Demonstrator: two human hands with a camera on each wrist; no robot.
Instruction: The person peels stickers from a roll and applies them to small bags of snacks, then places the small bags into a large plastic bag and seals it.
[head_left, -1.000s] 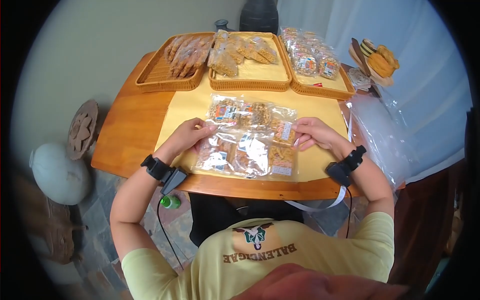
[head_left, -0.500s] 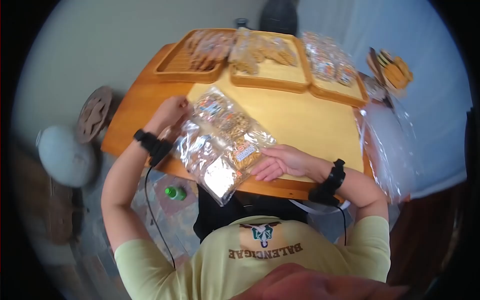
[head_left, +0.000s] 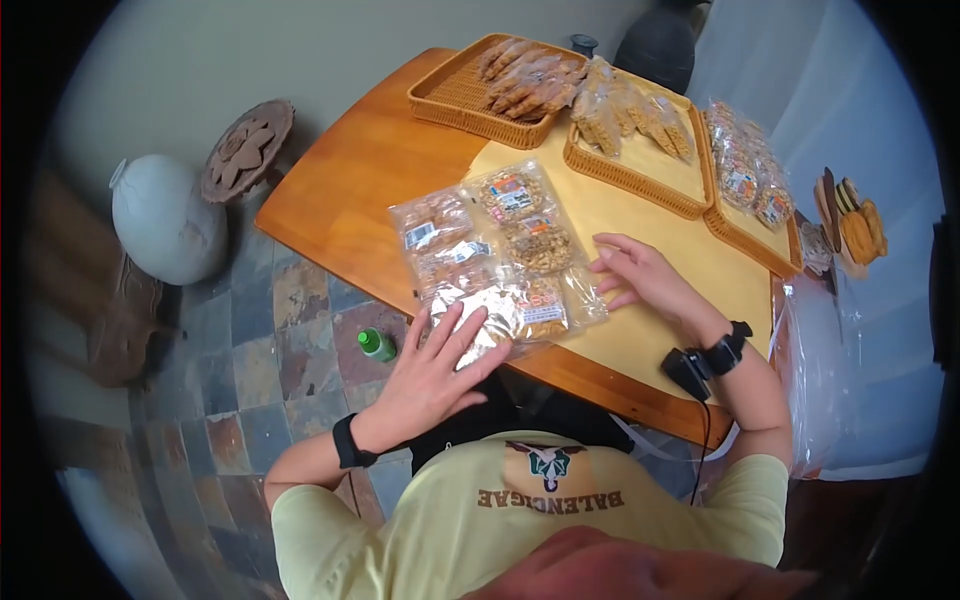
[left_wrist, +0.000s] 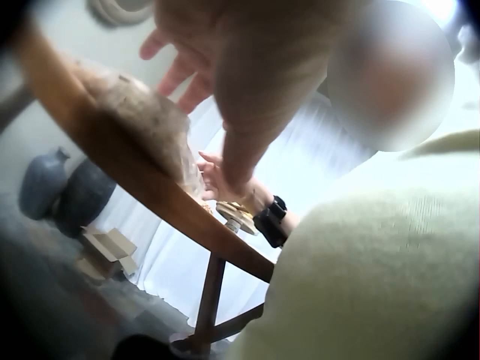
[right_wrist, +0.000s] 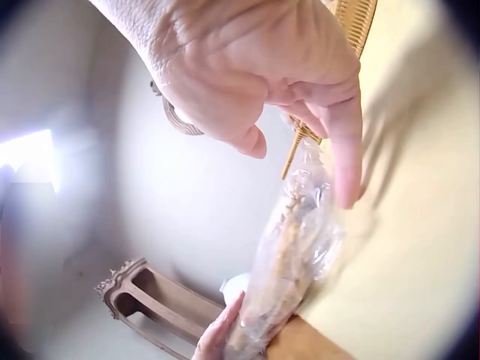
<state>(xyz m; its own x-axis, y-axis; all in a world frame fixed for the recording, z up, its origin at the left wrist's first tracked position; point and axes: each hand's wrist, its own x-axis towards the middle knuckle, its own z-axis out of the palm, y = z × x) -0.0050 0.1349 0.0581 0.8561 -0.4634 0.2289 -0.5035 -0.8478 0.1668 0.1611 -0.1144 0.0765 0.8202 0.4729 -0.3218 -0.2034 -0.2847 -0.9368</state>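
Note:
A clear plastic bag [head_left: 537,247] of flat packaged snacks lies on the table, with round nut cakes in its right column and browner pieces in its left. Over the bag's near edge my left hand [head_left: 437,372] is spread, its straight fingers resting on the shiny film. My right hand [head_left: 655,283] hovers beside the bag's right edge, fingers loosely bent and holding nothing. In the right wrist view the right hand [right_wrist: 277,71] has its fingertips close to the crinkled bag [right_wrist: 292,240], and the left hand's fingers [right_wrist: 220,327] touch its lower end.
Yellow paper [head_left: 650,325] covers part of the wooden table [head_left: 370,175]. Along the far side stand wicker trays of bagged snacks: one of brown twists [head_left: 470,108], one of yellow pieces [head_left: 640,182], one of nut cakes [head_left: 743,232]. A green bottle [head_left: 376,344] stands on the floor.
The bag has turned about a quarter clockwise and lies flatter. My left hand has moved from its far left side to its near edge. The right hand has let go, and the head view has swung left.

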